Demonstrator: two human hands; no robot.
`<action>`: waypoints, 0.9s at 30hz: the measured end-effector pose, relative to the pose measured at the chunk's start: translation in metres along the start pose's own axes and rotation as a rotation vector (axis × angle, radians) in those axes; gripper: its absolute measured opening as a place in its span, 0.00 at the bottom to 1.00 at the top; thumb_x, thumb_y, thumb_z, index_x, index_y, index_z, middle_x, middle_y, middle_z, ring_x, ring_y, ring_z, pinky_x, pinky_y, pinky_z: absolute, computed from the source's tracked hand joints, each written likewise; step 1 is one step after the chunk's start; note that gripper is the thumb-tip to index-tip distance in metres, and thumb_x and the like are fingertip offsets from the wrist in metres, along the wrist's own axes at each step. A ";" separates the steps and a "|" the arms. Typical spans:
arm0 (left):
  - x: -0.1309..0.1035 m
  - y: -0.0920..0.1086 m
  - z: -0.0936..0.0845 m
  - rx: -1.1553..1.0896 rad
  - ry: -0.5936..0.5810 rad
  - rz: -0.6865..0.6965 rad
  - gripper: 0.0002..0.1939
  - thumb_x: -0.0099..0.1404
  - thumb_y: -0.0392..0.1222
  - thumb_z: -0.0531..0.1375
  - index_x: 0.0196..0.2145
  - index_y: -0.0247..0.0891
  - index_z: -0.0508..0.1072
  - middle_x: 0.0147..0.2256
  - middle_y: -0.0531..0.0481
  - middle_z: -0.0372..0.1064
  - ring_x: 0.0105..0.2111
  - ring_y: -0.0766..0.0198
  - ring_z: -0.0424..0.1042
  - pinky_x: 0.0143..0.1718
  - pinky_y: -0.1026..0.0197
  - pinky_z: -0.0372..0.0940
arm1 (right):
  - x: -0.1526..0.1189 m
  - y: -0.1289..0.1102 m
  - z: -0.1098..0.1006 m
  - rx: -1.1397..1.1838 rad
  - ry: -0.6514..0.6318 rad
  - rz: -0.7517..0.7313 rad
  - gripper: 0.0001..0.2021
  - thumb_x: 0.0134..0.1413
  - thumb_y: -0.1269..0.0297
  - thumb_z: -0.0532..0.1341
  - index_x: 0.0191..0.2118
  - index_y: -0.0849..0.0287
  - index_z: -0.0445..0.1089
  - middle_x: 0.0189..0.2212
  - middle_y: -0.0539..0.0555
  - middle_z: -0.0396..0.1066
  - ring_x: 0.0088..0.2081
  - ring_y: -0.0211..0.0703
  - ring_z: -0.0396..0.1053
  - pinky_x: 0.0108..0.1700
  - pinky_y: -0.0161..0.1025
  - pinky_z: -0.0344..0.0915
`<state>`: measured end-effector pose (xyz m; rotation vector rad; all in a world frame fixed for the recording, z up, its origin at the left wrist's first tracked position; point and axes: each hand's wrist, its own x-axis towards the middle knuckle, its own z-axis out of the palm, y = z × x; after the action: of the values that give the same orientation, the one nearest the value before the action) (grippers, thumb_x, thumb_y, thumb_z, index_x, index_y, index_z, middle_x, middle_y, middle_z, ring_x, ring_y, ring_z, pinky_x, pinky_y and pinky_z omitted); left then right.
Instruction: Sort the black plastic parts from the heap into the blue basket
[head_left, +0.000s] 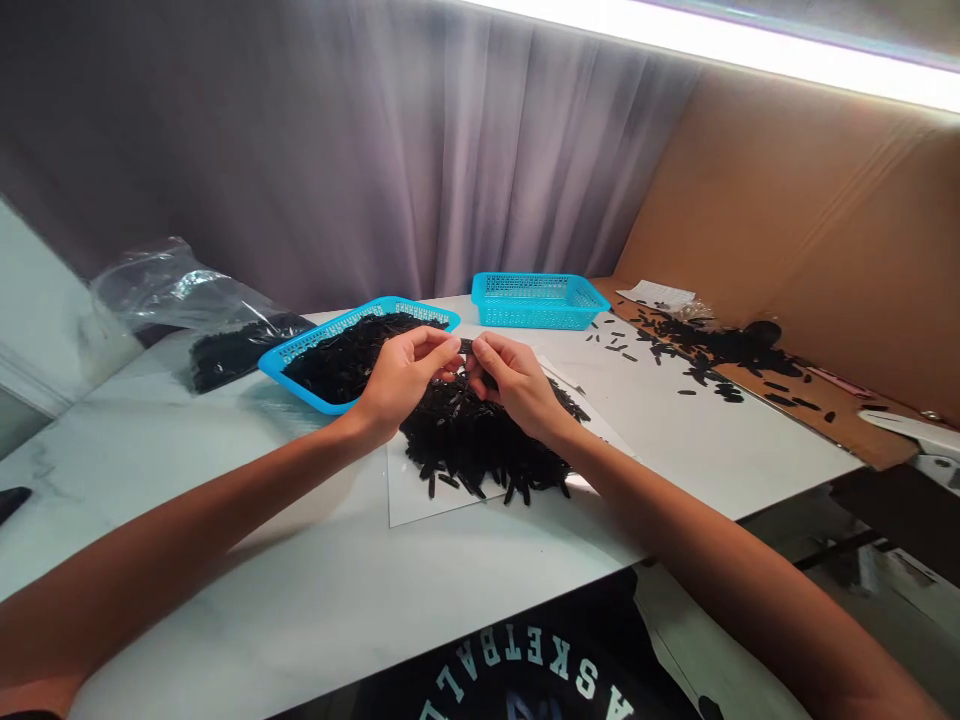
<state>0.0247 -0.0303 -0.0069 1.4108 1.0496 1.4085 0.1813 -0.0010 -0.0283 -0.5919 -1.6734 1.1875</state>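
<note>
Between my two hands a small, dark, elongated piece [466,346] is pinched, one end in each set of fingertips. My left hand [409,372] closes on its left end with thumb and finger. On the other end, my right hand [514,378] pinches with the thumb on top and the remaining fingers curled. Below the hands lies a big heap of similar black pieces [480,450] on a white sheet [409,505]. Left of it, a blue basket [330,402] holds many more black pieces, partly hidden behind my left hand.
A second blue basket [540,318] stands at the back. More black pieces [705,345] lie scattered on brown cardboard [862,430] at right, near a white paper [656,293]. A clear plastic bag [187,290] with black contents rests at left. A grey curtain [480,150] hangs behind.
</note>
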 end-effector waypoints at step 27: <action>-0.003 -0.001 -0.012 0.477 -0.124 0.398 0.27 0.74 0.50 0.50 0.18 0.37 0.62 0.16 0.56 0.57 0.18 0.71 0.55 0.22 0.62 0.51 | 0.001 -0.008 -0.001 0.123 -0.050 -0.017 0.21 0.64 0.48 0.56 0.30 0.60 0.67 0.15 0.45 0.60 0.17 0.31 0.50 0.18 0.32 0.44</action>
<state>0.0132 -0.0323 -0.0089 2.1200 1.1109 1.3693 0.1827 -0.0033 -0.0212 -0.4738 -1.6305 1.2918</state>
